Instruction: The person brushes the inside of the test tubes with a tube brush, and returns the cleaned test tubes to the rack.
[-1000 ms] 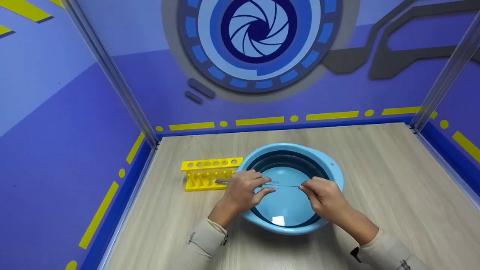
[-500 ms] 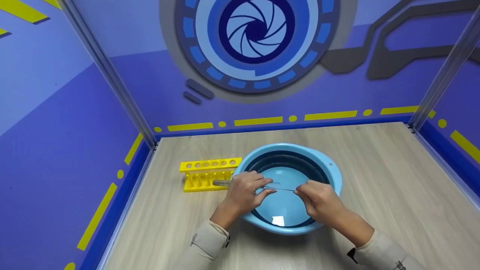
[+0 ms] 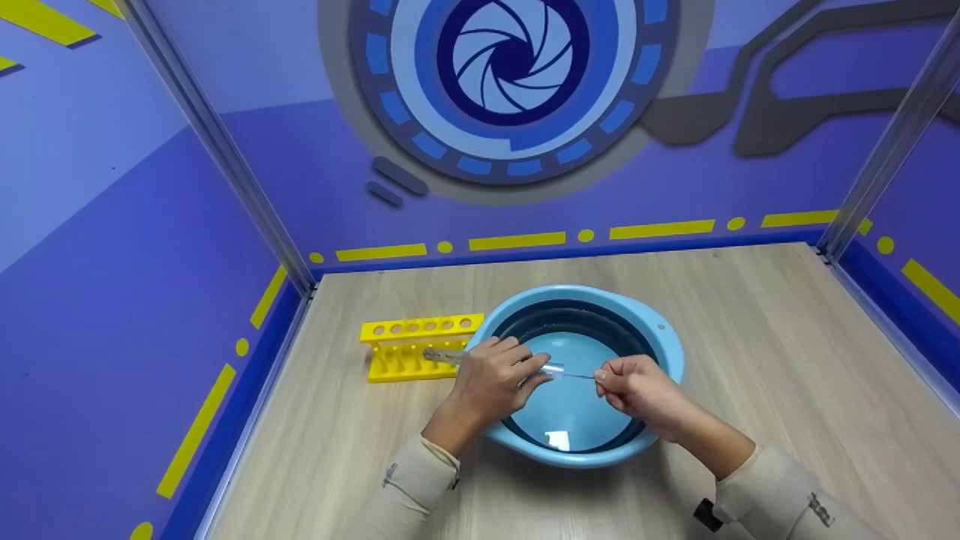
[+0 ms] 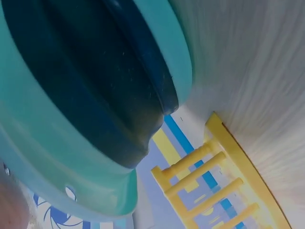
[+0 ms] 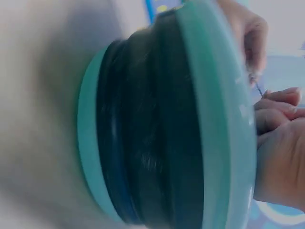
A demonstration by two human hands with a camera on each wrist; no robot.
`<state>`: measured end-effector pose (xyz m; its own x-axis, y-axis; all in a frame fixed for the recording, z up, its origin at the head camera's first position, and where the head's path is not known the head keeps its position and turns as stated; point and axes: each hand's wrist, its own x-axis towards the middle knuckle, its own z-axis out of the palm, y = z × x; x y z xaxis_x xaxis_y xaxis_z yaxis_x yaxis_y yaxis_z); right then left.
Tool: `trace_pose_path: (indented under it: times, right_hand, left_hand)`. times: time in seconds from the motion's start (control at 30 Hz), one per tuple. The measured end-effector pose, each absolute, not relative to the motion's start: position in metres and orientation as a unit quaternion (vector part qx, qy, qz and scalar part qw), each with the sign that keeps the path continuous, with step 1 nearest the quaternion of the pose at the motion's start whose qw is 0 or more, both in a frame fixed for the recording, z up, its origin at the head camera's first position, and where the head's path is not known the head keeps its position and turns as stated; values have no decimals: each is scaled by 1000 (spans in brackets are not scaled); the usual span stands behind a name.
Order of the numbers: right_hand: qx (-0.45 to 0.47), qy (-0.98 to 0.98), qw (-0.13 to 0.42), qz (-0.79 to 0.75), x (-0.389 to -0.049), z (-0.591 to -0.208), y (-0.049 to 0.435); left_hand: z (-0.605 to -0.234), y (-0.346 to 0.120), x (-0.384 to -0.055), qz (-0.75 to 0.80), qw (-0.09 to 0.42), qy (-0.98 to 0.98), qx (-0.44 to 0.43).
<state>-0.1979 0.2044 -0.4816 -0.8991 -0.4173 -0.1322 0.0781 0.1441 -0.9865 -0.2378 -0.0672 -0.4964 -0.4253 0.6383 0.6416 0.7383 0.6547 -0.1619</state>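
Note:
Over the basin, my left hand (image 3: pixel 487 379) holds a clear test tube (image 3: pixel 553 370) that lies nearly level, its mouth toward the right. Grey bristles show inside the tube's far left end, and the thin twisted-wire handle of a test tube brush (image 3: pixel 580 376) comes out of the mouth. The handle's end is pinched between thumb and fingers of my right hand (image 3: pixel 646 394). In the right wrist view the wire (image 5: pixel 258 88) spans the short gap between both hands. My left fingers hide the tube's middle. Below is a light blue basin (image 3: pixel 581 459) with dark folding walls.
A yellow test tube rack (image 3: pixel 424 328) with a row of holes and pegs stands left of the basin, close by its rim. The wooden tabletop (image 3: pixel 765 337) is bordered by blue printed panels at the back and sides.
The right hand moved left along the brush's line, then turned and rose a little with the handle end. The tube's left end has tilted up slightly, while the left hand stays nearly in place.

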Motion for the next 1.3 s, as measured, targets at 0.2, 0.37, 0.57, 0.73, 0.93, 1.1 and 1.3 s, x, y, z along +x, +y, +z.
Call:
trace_pose_path:
  times: [0.2,0.37,0.57,0.73,0.93,1.1,1.3]
  right_hand:
    - [-362,825,-228,-369,-195,-498,197]
    - [-477,732,-465,-147,-204,-503,198]
    - [-433,782,-336,-297,-195,-506,196]
    - [-203,760,22,-618,-182,-494,193]
    - [-78,700,174,-688,-180,-483,193]
    - [-242,807,-54,-536,-176,-494,190]
    - [-448,772,-380,-244,-187,-503,191]
  left_hand:
    - [-487,-74,-238,-112,266,-855,-431]
    - [-476,-79,-240,-160,171,-861,-451]
    - [-478,-78,-241,-157,194,-854,-457]
    - [-485,-75,-242,-118,338,-824,-438]
    - [-485,-73,-241,-109,355,-823,-430]
    - [-483,-76,-239,-122,290,-841,-441]
    - [-476,-78,-238,-176,174,-862,-443]
